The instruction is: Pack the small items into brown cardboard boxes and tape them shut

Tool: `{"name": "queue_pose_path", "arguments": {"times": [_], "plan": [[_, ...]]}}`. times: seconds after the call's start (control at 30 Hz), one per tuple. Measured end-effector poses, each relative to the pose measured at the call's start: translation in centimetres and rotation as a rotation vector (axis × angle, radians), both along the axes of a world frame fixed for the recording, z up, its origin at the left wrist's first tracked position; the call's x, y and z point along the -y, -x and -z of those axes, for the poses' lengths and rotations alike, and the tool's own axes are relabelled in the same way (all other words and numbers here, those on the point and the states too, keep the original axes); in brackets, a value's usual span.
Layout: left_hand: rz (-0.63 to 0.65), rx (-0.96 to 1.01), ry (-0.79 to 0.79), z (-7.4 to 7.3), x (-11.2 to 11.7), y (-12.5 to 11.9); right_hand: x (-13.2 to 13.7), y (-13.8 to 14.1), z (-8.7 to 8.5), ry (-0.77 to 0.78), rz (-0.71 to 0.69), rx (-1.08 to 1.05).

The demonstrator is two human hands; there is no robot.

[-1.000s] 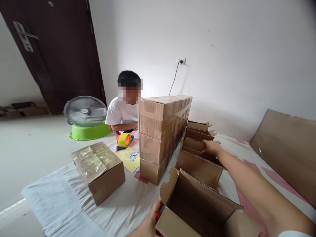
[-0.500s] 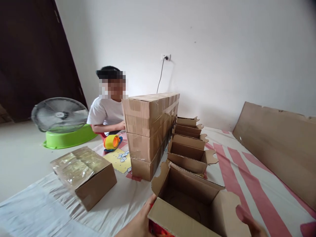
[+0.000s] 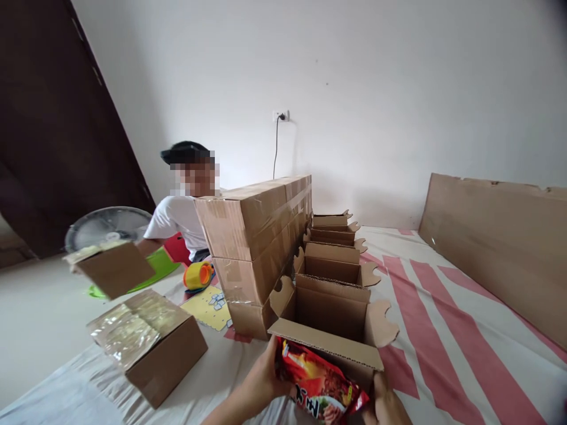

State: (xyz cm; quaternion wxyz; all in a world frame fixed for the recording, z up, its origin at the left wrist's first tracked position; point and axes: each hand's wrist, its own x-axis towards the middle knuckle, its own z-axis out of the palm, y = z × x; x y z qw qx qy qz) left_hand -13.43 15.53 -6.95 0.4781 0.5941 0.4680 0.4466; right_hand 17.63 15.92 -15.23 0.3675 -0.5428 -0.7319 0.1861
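Observation:
My left hand [image 3: 261, 383] is closed on the left end of a red snack packet [image 3: 316, 383], which lies against the front wall of the nearest open cardboard box [image 3: 328, 345]. At the bottom edge, my right hand [image 3: 384, 404] is only partly in view. Its thumb rests by the packet's right end and the box's front corner. More open boxes [image 3: 332, 262] stand in a row behind it. A stack of taped boxes [image 3: 254, 236] runs along their left side.
A taped box [image 3: 148, 339] lies on the sheet at left. Another box [image 3: 110, 268] is blurred in the air above it, near a seated person in a white shirt [image 3: 177, 215]. A fan [image 3: 106, 224], a yellow-orange cup [image 3: 198, 274] and flat cardboard [image 3: 500, 236] against the wall surround the striped mat.
My right arm has drawn back from the far boxes to the near box. The red packet has come up against the box's front. A second taped box has appeared in the air at left.

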Motion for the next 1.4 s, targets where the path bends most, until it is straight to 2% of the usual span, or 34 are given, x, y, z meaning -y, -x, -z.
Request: {"name": "queue_pose_path", "arguments": {"times": [0.1,0.17,0.27,0.33,0.4,0.47,0.6,0.67,0.73,0.83,0.9,0.93,1.03,1.13,1.27,1.4], "plan": [[-0.021,0.009,-0.024,0.4,-2.7,-0.5,-2.9,0.0,-0.6,-0.015,0.076,0.050],[-0.032,0.010,-0.030,0.2,-5.1,-1.0,-5.3,0.4,-2.0,-0.034,0.116,0.036],[-0.088,0.008,-0.057,-0.9,-9.2,-1.7,-9.8,1.7,-4.8,-0.015,0.132,-0.038],[-0.248,-0.076,-0.067,-1.7,-11.4,-2.5,-12.7,2.5,-6.1,0.001,0.139,-0.073],[-0.456,-0.181,-0.067,-1.9,-12.1,-3.4,-14.4,2.9,-6.6,0.000,0.144,-0.099],[-0.586,-0.265,-0.106,-1.3,-11.3,-4.4,-14.3,2.8,-6.1,-0.003,0.147,-0.129],[-0.637,-0.418,-0.243,1.2,-6.0,-6.4,-9.8,1.4,-3.7,-0.001,0.138,-0.192],[-0.602,-0.482,-0.266,2.2,-3.3,-7.5,-7.4,0.9,-2.9,0.002,0.121,-0.234],[-0.475,-0.536,-0.254,2.5,-1.5,-8.7,-5.8,0.6,-3.0,0.003,0.103,-0.257],[-0.233,-0.601,-0.196,1.7,-1.2,-10.3,-4.9,0.8,-3.9,-0.001,0.080,-0.240],[-0.186,-0.651,-0.178,0.7,-2.5,-10.9,-4.9,1.0,-4.6,-0.010,0.066,-0.221],[-0.209,-0.681,-0.168,0.1,-3.4,-11.1,-4.9,1.1,-4.9,-0.013,0.061,-0.213],[-0.382,-0.751,-0.083,-1.3,-5.7,-10.8,-4.8,1.1,-5.3,-0.019,0.042,-0.187],[-0.439,-0.773,-0.053,-1.3,-6.1,-10.2,-4.6,1.1,-5.4,-0.017,0.025,-0.166],[-0.395,-0.678,-0.071,0.1,-3.9,-9.9,-4.5,1.0,-5.7,0.001,0.011,-0.133],[-0.274,-0.477,-0.007,0.7,0.6,-9.0,-4.4,0.8,-5.9,0.030,-0.004,-0.106]]}}
